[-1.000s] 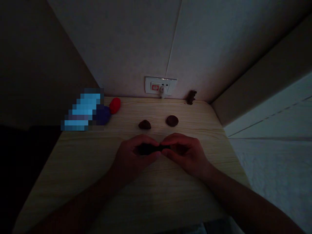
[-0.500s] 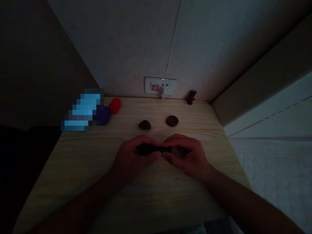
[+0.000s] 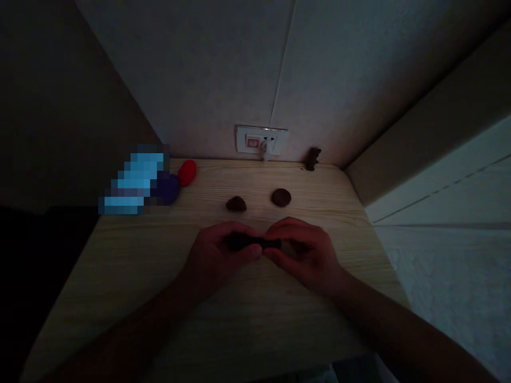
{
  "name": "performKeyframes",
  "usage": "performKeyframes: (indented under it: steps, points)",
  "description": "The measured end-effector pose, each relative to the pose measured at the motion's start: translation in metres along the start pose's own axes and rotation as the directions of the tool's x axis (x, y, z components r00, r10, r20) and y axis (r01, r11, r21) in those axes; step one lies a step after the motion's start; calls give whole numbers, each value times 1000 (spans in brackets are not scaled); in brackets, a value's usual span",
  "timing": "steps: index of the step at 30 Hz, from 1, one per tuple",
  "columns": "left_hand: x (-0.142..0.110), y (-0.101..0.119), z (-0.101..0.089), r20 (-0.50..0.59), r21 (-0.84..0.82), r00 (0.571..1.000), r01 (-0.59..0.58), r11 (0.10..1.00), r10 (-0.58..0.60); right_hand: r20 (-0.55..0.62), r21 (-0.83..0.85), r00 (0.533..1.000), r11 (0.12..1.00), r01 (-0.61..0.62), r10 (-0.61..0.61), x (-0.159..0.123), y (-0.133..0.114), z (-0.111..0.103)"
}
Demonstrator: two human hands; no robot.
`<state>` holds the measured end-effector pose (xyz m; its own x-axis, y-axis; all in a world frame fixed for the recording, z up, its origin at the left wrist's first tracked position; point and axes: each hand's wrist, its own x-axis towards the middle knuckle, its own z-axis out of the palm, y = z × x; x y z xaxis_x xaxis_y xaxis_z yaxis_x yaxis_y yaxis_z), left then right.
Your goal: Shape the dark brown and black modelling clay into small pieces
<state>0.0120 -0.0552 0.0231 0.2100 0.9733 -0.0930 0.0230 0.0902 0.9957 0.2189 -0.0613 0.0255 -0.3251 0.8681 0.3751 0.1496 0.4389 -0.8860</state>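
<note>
Both hands hold a dark, nearly black elongated piece (image 3: 239, 241) level, low over the front half of the wooden table. It narrows near the middle; in this dim light I cannot tell its material. My left hand (image 3: 219, 252) is closed around its left part, thumb along the near side. On its right part, my right hand (image 3: 305, 250) pinches with thumb and fingertips, almost touching the left thumb. Just beyond the hands lie a brown lump (image 3: 236, 204), resembling modelling clay, and a flattened brown disc (image 3: 281, 197).
At the table's (image 3: 255, 330) back right stands a small brown figure (image 3: 312, 159). To the left are a red lump (image 3: 187, 173), a dark blue lump (image 3: 167, 189) and a blurred-out bright rectangle (image 3: 139, 178). A wall socket (image 3: 261, 141) with a plug sits behind the table.
</note>
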Motion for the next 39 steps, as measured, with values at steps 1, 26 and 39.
performKeyframes:
  steps: [1,26,39]
  points:
    - [0,0,1,26,-39,1000,9,999,-8,-3,-6,1000,1000,13,-13,0,-1,0]
    - [0,0,0,-22,50,1000,2,999,-1,-17,-11,1000,1000,-14,14,-1,0,2]
    - [1,-1,1,12,22,1000,-13,1000,12,24,-50,1000,999,10,-9,0,-2,0]
